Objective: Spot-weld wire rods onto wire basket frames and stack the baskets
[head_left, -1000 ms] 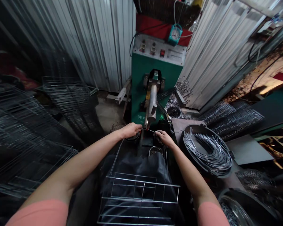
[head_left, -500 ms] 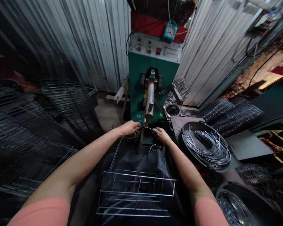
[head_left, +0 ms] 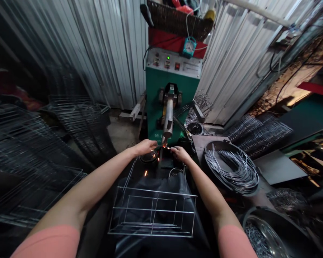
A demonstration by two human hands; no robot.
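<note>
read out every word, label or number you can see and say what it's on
"佛" plus a blurred second character: on the lower front of the green spot welder
Labels on the control panel: too small to read
Numbers on the teal clock: too small to read

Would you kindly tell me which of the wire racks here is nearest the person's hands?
The wire basket directly below the left hand and right hand, over dark cloth in front of the person; the racks stacked at left are farther off.
</note>
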